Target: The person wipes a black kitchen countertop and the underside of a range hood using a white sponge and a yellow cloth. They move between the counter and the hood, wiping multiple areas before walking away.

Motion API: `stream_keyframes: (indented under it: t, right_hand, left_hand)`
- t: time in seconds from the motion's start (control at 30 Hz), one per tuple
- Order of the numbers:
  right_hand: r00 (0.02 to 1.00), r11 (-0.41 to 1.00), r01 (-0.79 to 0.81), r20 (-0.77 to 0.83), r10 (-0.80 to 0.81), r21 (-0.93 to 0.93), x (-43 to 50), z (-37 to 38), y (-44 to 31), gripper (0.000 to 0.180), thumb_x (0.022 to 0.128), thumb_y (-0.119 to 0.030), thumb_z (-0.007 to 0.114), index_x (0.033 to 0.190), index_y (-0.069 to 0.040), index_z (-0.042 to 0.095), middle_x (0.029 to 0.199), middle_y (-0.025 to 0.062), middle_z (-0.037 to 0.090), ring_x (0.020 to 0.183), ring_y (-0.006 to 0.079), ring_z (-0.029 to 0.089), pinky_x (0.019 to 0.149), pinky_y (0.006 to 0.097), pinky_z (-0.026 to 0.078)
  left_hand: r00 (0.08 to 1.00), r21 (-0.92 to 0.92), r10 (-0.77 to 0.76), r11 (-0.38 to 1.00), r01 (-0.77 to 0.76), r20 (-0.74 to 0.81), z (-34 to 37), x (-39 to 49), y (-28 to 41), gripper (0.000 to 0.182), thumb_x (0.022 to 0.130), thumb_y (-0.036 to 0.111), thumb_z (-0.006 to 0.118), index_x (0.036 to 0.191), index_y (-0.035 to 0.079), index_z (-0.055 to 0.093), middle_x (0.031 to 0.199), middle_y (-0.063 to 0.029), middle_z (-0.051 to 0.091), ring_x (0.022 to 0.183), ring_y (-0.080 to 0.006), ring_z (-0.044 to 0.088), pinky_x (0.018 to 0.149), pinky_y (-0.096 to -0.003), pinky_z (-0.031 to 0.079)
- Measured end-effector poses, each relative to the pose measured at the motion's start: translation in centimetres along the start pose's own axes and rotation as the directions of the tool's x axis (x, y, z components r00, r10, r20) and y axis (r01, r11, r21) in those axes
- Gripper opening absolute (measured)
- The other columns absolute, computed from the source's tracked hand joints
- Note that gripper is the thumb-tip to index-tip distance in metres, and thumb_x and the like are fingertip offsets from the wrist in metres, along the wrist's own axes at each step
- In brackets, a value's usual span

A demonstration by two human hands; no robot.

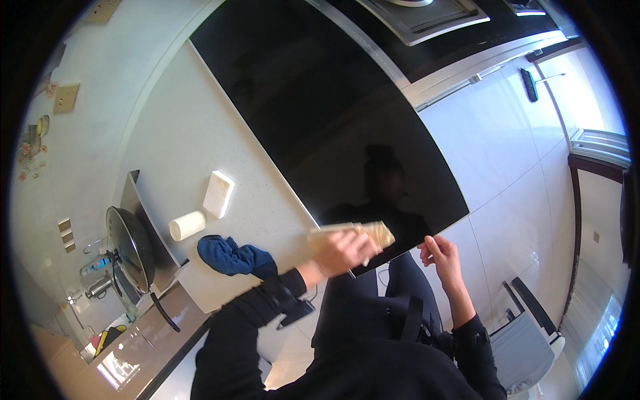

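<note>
My left hand (345,252) is closed around a folded beige cloth or wipe (377,234), at the near left corner of the glossy black glass panel (320,110); motion blurs both. My right hand (442,257) holds nothing visible, its fingers loosely curled just past the panel's near right corner. On the pale countertop (180,125) left of the panel, a crumpled dark blue cloth (235,256) lies beside my left forearm. Beyond it are a white cylindrical roll (187,225) lying on its side and a white rectangular block (218,194).
A lidded black pan (131,250) leans near the sink tap (97,287) at left. A stove (425,17) stands beyond the panel at the top. On the right are a folding chair (525,345) and a broom (529,85) on the tiled floor.
</note>
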State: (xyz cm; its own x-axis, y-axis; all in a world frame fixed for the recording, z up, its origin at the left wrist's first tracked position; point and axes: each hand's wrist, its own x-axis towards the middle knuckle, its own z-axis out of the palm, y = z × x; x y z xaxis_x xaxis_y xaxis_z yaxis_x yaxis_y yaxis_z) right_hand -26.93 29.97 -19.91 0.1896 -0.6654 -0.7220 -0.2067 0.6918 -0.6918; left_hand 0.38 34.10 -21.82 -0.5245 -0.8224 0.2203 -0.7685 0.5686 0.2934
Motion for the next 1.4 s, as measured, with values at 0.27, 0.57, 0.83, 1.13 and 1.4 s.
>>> stream_keyframes:
  t: [0.27, 0.57, 0.83, 1.13, 1.4]
  right_hand:
    - [0.999, 1.0, -0.011, -0.047, 0.01, -0.013, -0.1, 0.2, 0.0, 0.037, 0.101, -0.03, 0.055, 0.084, 0.0, 0.066, 0.065, 0.0035, 0.061, 0.057, 0.0095, 0.056, 0.054, 0.0233, 0.046]
    - [0.998, 1.0, -0.026, -0.06, 0.025, -0.015, -0.2, 0.4, 0.1, 0.035, 0.101, -0.029, 0.055, 0.083, -0.001, 0.067, 0.066, 0.0032, 0.062, 0.057, 0.0096, 0.056, 0.054, 0.0228, 0.046]
    - [0.997, 1.0, -0.006, -0.074, 0.004, -0.025, -0.4, 0.4, -0.1, 0.034, 0.101, -0.028, 0.056, 0.083, -0.001, 0.067, 0.066, 0.003, 0.062, 0.058, 0.0092, 0.057, 0.054, 0.0223, 0.047]
    - [0.998, 0.999, -0.008, -0.061, 0.011, 0.053, -0.3, 0.7, 0.1, 0.037, 0.101, -0.03, 0.055, 0.081, 0.0, 0.065, 0.065, 0.003, 0.062, 0.058, 0.0097, 0.057, 0.054, 0.0229, 0.047]
    - [0.995, 1.0, -0.003, -0.098, 0.004, 0.008, -0.6, 0.9, 0.0, 0.037, 0.101, -0.029, 0.057, 0.083, 0.001, 0.066, 0.064, 0.0037, 0.061, 0.058, 0.01, 0.057, 0.055, 0.0241, 0.048]
  left_hand:
    - [0.6, 0.382, -0.673, 0.466, 0.798, -0.432, -6.7, 8.7, -30.0, 0.034, 0.099, 0.042, 0.052, 0.1, 0.008, 0.053, 0.083, -0.013, 0.068, 0.072, -0.0348, 0.067, 0.061, -0.0479, 0.052]
    - [1.0, -0.09, 0.03, 0.995, -0.029, 0.006, -0.3, 0.7, 0.4, 0.021, 0.088, 0.023, 0.066, 0.1, 0.01, 0.056, 0.086, -0.0071, 0.059, 0.08, -0.0213, 0.067, 0.067, -0.0351, 0.057]
    - [0.574, 0.089, -0.728, 0.588, 0.804, -0.375, -6.7, 9.9, -28.4, 0.028, 0.097, 0.031, 0.057, 0.108, 0.005, 0.056, 0.099, -0.0165, 0.067, 0.087, -0.0382, 0.066, 0.073, -0.0484, 0.052]
    - [0.992, -0.147, 0.104, 0.983, -0.114, -0.072, 1.2, 8.8, -3.4, 0.017, 0.087, 0.02, 0.062, 0.099, 0.008, 0.06, 0.083, -0.0076, 0.063, 0.073, -0.0222, 0.065, 0.06, -0.0371, 0.053]
    - [0.774, 0.143, -0.507, 0.794, 0.59, -0.38, -6.4, 16.8, -30.4, 0.018, 0.096, 0.024, 0.053, 0.099, 0.007, 0.059, 0.092, -0.0144, 0.068, 0.079, -0.0367, 0.067, 0.067, -0.0512, 0.053]
